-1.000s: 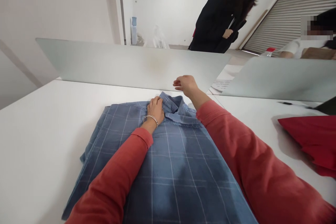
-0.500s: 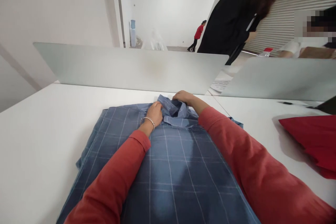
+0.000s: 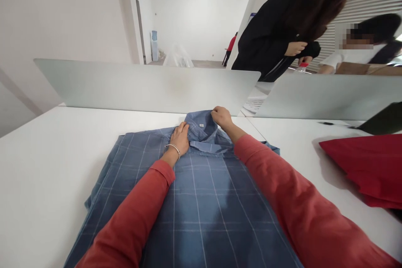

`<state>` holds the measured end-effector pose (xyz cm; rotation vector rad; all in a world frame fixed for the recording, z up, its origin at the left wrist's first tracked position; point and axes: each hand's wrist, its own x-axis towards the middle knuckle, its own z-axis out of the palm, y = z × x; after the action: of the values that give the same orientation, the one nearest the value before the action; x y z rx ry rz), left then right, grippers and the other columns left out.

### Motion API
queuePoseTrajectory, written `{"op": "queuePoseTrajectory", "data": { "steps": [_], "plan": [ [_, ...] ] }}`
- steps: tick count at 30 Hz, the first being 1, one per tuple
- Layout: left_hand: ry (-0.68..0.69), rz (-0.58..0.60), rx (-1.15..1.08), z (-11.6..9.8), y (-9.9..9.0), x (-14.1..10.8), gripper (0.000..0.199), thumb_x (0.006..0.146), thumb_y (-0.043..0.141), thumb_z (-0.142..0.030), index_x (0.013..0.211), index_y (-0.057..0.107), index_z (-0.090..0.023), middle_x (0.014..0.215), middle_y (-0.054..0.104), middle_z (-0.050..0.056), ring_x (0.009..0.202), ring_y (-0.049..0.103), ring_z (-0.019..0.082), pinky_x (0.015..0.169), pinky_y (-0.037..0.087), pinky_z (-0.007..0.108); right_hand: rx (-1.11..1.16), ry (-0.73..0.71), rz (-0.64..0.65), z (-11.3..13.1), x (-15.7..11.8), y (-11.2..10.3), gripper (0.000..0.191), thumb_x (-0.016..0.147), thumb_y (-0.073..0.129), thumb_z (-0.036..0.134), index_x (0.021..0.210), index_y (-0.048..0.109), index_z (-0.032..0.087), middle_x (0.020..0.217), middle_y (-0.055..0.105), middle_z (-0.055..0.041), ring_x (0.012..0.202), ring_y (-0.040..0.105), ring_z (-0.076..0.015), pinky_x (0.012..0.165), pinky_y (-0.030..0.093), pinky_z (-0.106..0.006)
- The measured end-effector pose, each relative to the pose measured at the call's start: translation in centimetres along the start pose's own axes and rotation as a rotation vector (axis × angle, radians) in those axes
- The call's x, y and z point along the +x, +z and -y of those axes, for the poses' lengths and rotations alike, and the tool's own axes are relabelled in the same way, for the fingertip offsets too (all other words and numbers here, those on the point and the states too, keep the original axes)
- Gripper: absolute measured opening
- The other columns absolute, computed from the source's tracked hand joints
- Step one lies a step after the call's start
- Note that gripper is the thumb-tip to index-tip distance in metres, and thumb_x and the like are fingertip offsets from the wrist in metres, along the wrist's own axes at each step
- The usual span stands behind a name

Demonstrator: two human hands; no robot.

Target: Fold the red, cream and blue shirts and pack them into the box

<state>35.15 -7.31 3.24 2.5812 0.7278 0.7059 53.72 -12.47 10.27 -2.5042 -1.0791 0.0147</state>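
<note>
A blue shirt [image 3: 201, 192] with a thin white check lies spread on the white table, its collar end away from me. The collar [image 3: 199, 118] stands up, and a small pale label shows inside it. At its right edge my right hand [image 3: 222, 118] pinches the collar fabric between closed fingers. My left hand [image 3: 180, 139], with a thin bracelet at the wrist, is closed on the collar's left side; its fingertips are partly hidden by the cloth. Below the collar, a folded strip of the same cloth lies across the neckline.
A frosted divider [image 3: 141, 88] runs along the back of the white table [image 3: 40, 167]. Red cloth [image 3: 364, 167] lies at the right, near a dark green item [image 3: 385, 119]. Beyond the divider are a person in black [image 3: 270, 42], another in white, and a red-capped bottle [image 3: 303, 67].
The crumpled collar has been opened out and raised, so its inside and label now show. My right hand's fingers have come to its right edge. The person in black now shows their hands.
</note>
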Motion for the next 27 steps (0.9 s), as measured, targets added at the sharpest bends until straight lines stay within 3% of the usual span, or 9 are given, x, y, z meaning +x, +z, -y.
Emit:
{"op": "queuePoseTrajectory", "data": {
  "steps": [4, 7, 10, 12, 14, 19, 22, 25, 27],
  "plan": [
    [-0.075, -0.112, 0.009, -0.1, -0.1, 0.1, 0.056, 0.07, 0.043, -0.004, 0.126, 0.036, -0.009, 0.136, 0.03, 0.017, 0.127, 0.028, 0.026, 0.104, 0.029, 0.043, 0.063, -0.002, -0.037, -0.3, 0.1, 0.8, 0.042, 0.087, 0.021, 0.026, 0.109, 0.054, 0.011, 0.104, 0.059, -0.01, 0.09, 0.054, -0.0158, 0.07, 0.04, -0.021],
    [-0.087, -0.192, 0.049, -0.4, -0.5, 0.2, 0.036, 0.074, 0.043, -0.009, 0.11, 0.047, -0.008, 0.121, 0.043, 0.016, 0.117, 0.038, 0.025, 0.101, 0.032, 0.04, 0.059, 0.026, -0.096, -1.0, -0.7, 0.9, 0.052, 0.09, 0.006, 0.025, 0.116, 0.047, 0.008, 0.111, 0.055, -0.0132, 0.097, 0.051, -0.0161, 0.074, 0.04, -0.022],
    [0.028, -0.049, 0.116, -0.9, -0.7, 0.1, 0.019, 0.083, 0.038, -0.018, 0.089, 0.055, -0.013, 0.102, 0.054, 0.011, 0.105, 0.045, 0.023, 0.093, 0.037, 0.039, 0.006, 0.034, -0.109, -1.3, -2.1, 1.3, 0.05, 0.09, 0.008, 0.021, 0.113, 0.049, 0.006, 0.113, 0.052, -0.0176, 0.104, 0.047, -0.0204, 0.082, 0.037, -0.026],
    [0.098, 0.065, 0.128, -1.1, -0.7, 0.1, 0.023, 0.087, 0.035, -0.024, 0.083, 0.056, -0.016, 0.098, 0.057, 0.008, 0.103, 0.046, 0.023, 0.09, 0.037, 0.041, -0.026, -0.008, -0.038, -1.1, -2.7, 1.8, 0.044, 0.091, 0.016, 0.024, 0.106, 0.055, 0.007, 0.108, 0.055, -0.0175, 0.101, 0.049, -0.0217, 0.081, 0.037, -0.027],
    [0.107, 0.094, 0.11, -1.1, -0.8, 0.1, 0.029, 0.089, 0.031, -0.027, 0.082, 0.056, -0.017, 0.096, 0.059, 0.006, 0.102, 0.047, 0.022, 0.089, 0.037, 0.041, -0.041, -0.07, 0.061, -0.8, -2.9, 1.8, 0.039, 0.091, 0.025, 0.027, 0.099, 0.059, 0.01, 0.104, 0.058, -0.0154, 0.096, 0.053, -0.0207, 0.079, 0.038, -0.026],
    [0.1, 0.017, 0.052, -0.7, -2.2, -0.1, 0.035, 0.087, 0.02, -0.015, 0.085, 0.055, -0.017, 0.094, 0.059, 0.006, 0.095, 0.051, 0.016, 0.09, 0.038, 0.032, -0.005, -0.244, 0.209, -2.3, -4.4, -2.6, 0.04, 0.092, 0.024, 0.03, 0.109, 0.057, 0.012, 0.107, 0.058, -0.0099, 0.093, 0.054, -0.0164, 0.078, 0.041, -0.023],
    [0.248, -0.005, -0.025, -1.0, -2.9, -0.5, 0.023, 0.081, 0.035, -0.018, 0.094, 0.054, -0.018, 0.108, 0.056, 0.006, 0.106, 0.047, 0.016, 0.097, 0.034, 0.032, 0.013, -0.386, 0.333, -5.2, -7.6, -5.9, 0.035, 0.086, 0.043, 0.037, 0.112, 0.056, 0.017, 0.11, 0.058, -0.0049, 0.096, 0.054, -0.0147, 0.082, 0.041, -0.023],
    [0.41, 0.103, 0.019, -1.7, -3.0, -1.1, 0.038, 0.069, 0.054, -0.025, 0.107, 0.051, -0.017, 0.121, 0.048, 0.008, 0.117, 0.039, 0.022, 0.101, 0.029, 0.036, -0.037, -0.462, 0.384, -7.9, -11.1, -6.7, 0.059, 0.063, 0.07, 0.029, 0.117, 0.053, 0.017, 0.116, 0.054, -0.0062, 0.107, 0.048, -0.0193, 0.091, 0.037, -0.027],
    [0.446, 0.162, 0.117, -2.0, -2.9, -1.3, 0.05, 0.066, 0.059, -0.028, 0.113, 0.048, -0.017, 0.126, 0.045, 0.01, 0.12, 0.036, 0.025, 0.101, 0.028, 0.04, -0.158, -0.472, 0.343, -9.1, -12.4, -6.2, 0.061, 0.06, 0.071, 0.024, 0.117, 0.053, 0.016, 0.116, 0.053, -0.0079, 0.111, 0.044, -0.0218, 0.093, 0.035, -0.03]
  ]
}}
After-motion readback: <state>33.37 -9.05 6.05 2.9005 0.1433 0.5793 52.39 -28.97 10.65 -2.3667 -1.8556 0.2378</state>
